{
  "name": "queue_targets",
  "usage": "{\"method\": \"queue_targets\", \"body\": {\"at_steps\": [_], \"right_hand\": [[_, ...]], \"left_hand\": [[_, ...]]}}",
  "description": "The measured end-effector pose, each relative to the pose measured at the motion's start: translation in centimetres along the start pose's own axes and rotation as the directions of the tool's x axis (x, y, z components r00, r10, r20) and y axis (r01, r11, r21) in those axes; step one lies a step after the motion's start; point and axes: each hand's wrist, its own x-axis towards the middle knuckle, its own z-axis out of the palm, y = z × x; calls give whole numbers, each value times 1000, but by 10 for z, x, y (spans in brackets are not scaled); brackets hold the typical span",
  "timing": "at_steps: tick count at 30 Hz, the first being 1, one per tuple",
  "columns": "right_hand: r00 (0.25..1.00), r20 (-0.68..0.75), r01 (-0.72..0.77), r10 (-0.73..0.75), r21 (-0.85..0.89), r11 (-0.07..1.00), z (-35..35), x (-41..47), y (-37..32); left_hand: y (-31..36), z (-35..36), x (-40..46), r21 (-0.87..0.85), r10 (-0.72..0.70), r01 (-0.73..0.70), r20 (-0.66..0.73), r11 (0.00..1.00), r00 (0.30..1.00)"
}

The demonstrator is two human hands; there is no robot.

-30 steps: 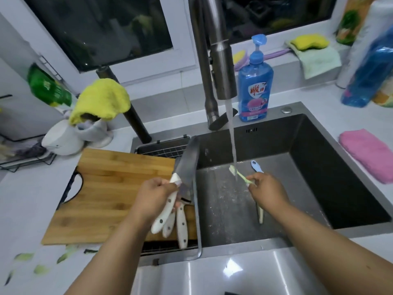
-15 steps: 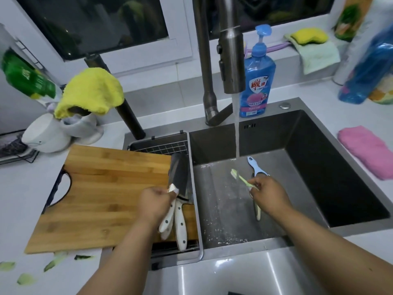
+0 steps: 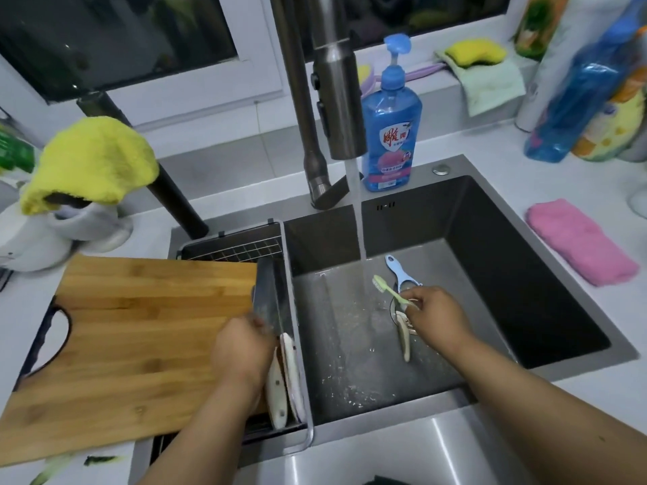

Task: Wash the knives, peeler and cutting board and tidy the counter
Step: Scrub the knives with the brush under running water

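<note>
My left hand (image 3: 241,348) is closed around the heel of a cleaver (image 3: 268,295), which lies in the wire rack (image 3: 231,250) at the sink's left side. Two white knife handles (image 3: 278,390) lie next to it. The bamboo cutting board (image 3: 140,327) rests partly on the rack and partly on the counter. My right hand (image 3: 437,316) grips a green toothbrush (image 3: 385,288) with its bristles close to the running water (image 3: 359,222). A blue peeler (image 3: 399,274) lies on the sink floor, and a small cream-handled knife (image 3: 404,341) lies under my right hand.
The dark sink (image 3: 525,274) sits under a tall tap. Blue dish soap (image 3: 390,127) stands behind it. A pink cloth (image 3: 581,243) lies on the right counter and a yellow cloth (image 3: 91,162) covers a white pot at left. Green peel scraps (image 3: 98,460) lie by the board's near edge.
My left hand has lowered the cleaver from upright down into the rack beside the other knives. My right hand has stayed near the water with the toothbrush.
</note>
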Motion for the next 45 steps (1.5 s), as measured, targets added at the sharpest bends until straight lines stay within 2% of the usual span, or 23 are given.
{"method": "queue_targets", "body": {"at_steps": [3, 5, 8, 12, 15, 19, 22, 26, 28, 30, 33, 39, 41, 45], "right_hand": [[1000, -24, -5, 5, 16, 1000, -8, 3, 5], [999, -37, -21, 23, 32, 999, -17, 5, 10], [998, -51, -31, 34, 61, 998, -26, 11, 19], [997, -58, -44, 48, 72, 996, -37, 18, 36], [995, -57, -74, 79, 90, 993, -42, 25, 47], [994, -62, -79, 87, 114, 990, -44, 31, 58], [993, -54, -100, 108, 133, 986, -41, 36, 68], [991, -67, -106, 117, 160, 981, -37, 43, 81], [991, -64, -107, 118, 154, 982, -35, 45, 84], [991, -67, -103, 114, 146, 984, -35, 46, 85], [991, -59, -109, 119, 151, 982, -34, 48, 87], [991, 7, -130, 131, 128, 983, -32, 48, 83], [991, 39, -131, 127, 112, 985, -30, 48, 82], [992, 100, -88, 81, 73, 993, -31, 40, 74]], "left_hand": [[26, -2, 3, -103, 76, -86, -99, 991, 992], [54, 5, 1, -149, 152, -164, -89, 975, 984], [100, 29, 1, -214, 190, -163, 115, 963, 975], [143, 71, 6, -238, 147, -72, 319, 969, 936], [152, 112, 11, -199, 100, -21, 400, 980, 911], [145, 169, 16, -151, 51, 42, 562, 988, 826], [142, 196, 13, -18, 61, -64, 627, 998, 776], [142, 229, 4, 21, 107, -178, 726, 984, 680], [143, 239, 4, 86, 129, -296, 761, 951, 636], [143, 242, 4, 143, 142, -372, 756, 917, 639], [141, 241, 6, 143, 106, -313, 745, 939, 658], [122, 203, 2, -60, 82, -56, 689, 997, 720], [119, 186, -2, -131, 96, -6, 692, 991, 715], [112, 150, -10, -233, 49, 182, 732, 955, 679]]}}
